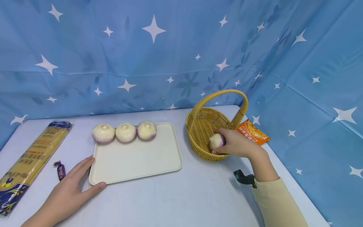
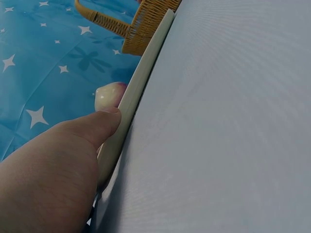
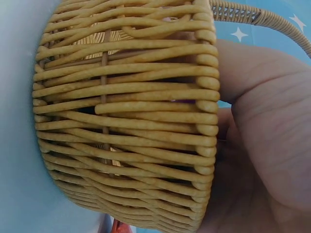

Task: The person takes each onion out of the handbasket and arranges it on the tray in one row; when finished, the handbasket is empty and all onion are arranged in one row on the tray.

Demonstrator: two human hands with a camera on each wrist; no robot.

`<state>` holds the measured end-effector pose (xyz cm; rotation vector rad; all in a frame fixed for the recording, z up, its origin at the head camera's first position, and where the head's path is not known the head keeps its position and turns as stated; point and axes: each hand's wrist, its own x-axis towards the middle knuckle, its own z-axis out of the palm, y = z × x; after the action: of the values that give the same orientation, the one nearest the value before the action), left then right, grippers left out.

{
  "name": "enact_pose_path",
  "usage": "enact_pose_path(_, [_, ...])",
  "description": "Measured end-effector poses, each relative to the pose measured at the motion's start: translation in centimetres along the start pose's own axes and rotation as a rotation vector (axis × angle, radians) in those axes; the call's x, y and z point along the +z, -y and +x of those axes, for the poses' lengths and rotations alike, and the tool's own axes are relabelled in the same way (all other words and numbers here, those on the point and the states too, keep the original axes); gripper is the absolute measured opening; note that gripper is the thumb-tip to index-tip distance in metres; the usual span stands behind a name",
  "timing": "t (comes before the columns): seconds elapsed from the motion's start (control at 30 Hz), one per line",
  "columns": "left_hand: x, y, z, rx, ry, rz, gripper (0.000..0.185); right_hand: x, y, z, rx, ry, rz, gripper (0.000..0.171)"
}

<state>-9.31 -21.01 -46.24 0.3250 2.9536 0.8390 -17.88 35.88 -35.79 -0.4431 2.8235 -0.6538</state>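
Note:
In the head view my right hand (image 1: 235,142) reaches over the near right rim of a yellow wicker basket (image 1: 195,146) and grips a white-and-purple turnip (image 1: 216,141) inside it. The basket wall (image 3: 126,111) hides most of that hold in the right wrist view. My left hand (image 1: 71,189) rests at the near left corner of a cream rectangular tray (image 1: 139,157), fingers along its left side and thumb on the front edge. Three more turnips (image 1: 125,132) sit in a row at the tray's back left. In the left wrist view, the thumb touches the tray rim (image 2: 146,68).
Left of the tray lies a long pack of noodles (image 1: 37,154), with a small purple-wrapped candy (image 1: 60,171) beside my left hand. An orange snack packet (image 1: 253,131) lies right of the basket. Blue starry cloth (image 1: 153,63) hangs behind and to the right.

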Motion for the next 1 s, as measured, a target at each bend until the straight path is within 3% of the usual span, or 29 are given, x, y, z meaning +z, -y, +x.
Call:
enact_pose_path(0.47, [0.0,-0.2,0.0,0.01,-0.009,0.0,0.111,-1.0,1.4,-0.6,0.041,-0.072,0.091,0.076])
enact_pose_path(1.0, [0.1,0.0,0.0,0.014,-0.018,-0.008,0.11,-2.5,6.2,-3.0,-0.079,-0.139,0.083,0.081])
